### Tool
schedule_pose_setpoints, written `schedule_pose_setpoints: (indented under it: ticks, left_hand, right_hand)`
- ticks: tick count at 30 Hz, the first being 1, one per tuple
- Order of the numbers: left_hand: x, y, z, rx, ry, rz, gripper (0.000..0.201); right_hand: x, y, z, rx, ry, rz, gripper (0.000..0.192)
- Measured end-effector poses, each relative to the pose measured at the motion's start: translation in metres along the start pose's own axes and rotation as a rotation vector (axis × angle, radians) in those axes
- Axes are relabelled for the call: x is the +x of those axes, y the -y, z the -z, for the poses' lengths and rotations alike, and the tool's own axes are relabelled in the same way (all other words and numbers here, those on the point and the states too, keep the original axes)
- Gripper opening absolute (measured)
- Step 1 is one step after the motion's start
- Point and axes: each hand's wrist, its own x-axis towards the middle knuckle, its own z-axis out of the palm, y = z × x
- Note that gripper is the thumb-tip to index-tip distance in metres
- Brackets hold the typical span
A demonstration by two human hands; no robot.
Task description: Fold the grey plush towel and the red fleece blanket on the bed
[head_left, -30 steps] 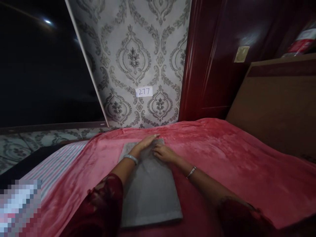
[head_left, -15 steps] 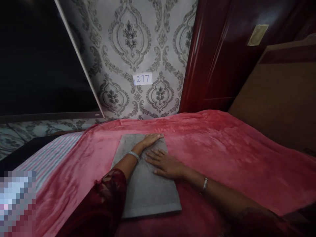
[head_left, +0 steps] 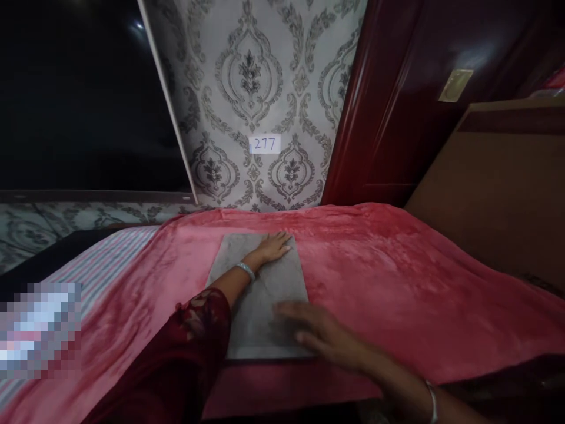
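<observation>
**Two hands on a grey folded cloth on a bed**

At the far left there is a big dark window (head_left: 79,100). Below it, a striped sheet (head_left: 106,259) shows at the left side of the bed. A red blanket (head_left: 397,277) covers the rest of the bed.

A grey folded cloth (head_left: 256,306) lies flat on the red blanket, a little left of the middle. Its shape is a long rectangle, with one short end near the wall and the other near the person.

The left hand (head_left: 273,247) lies flat on the far end of the cloth, palm down. Its fingers are straight and close together, and they point to the right. There is a silver bangle (head_left: 245,270) on that wrist, and the arm has a dark red sleeve (head_left: 185,347).

The right hand (head_left: 318,331) is at the near right corner of the cloth. It looks blurry. Its fingers are a little spread and point left across the cloth. I cannot tell if it presses down or just floats over the cloth.

On the patterned wall (head_left: 265,88) behind the bed is a small white label (head_left: 265,144) that says 277. To the right stands a shiny dark red door (head_left: 397,106), and then a brown headboard (head_left: 498,188).
</observation>
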Motion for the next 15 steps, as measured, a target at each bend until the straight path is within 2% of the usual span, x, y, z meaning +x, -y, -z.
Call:
schedule_pose_setpoints:
  ticks: [3, 5, 8, 10, 13, 15]
  left_hand:
    - [-0.027, -0.014, 0.004, 0.054, -0.060, 0.109, 0.064]
    - [-0.052, -0.021, 0.005, 0.085, -0.082, 0.175, 0.063]
    - [-0.090, -0.028, 0.000, 0.123, -0.086, 0.225, 0.067]
    - [-0.111, -0.030, -0.007, 0.142, -0.069, 0.190, 0.073]
    - [-0.133, -0.034, -0.020, 0.161, -0.082, 0.111, 0.074]
    - [-0.143, -0.038, -0.025, 0.158, -0.094, 0.120, 0.073]
  right_hand:
    - [0.047, -0.041, 0.015, -0.103, -0.301, -0.011, 0.046]
    - [0.087, -0.069, 0.022, -0.195, -0.364, -0.056, 0.045]
    - [0.143, -0.097, 0.024, -0.328, -0.313, -0.187, 0.051]
    - [0.167, -0.106, 0.019, -0.350, -0.266, -0.212, 0.051]
    - [0.178, -0.113, 0.007, -0.365, -0.195, -0.222, 0.049]
    - [0.176, -0.115, 0.000, -0.406, -0.153, -0.250, 0.049]
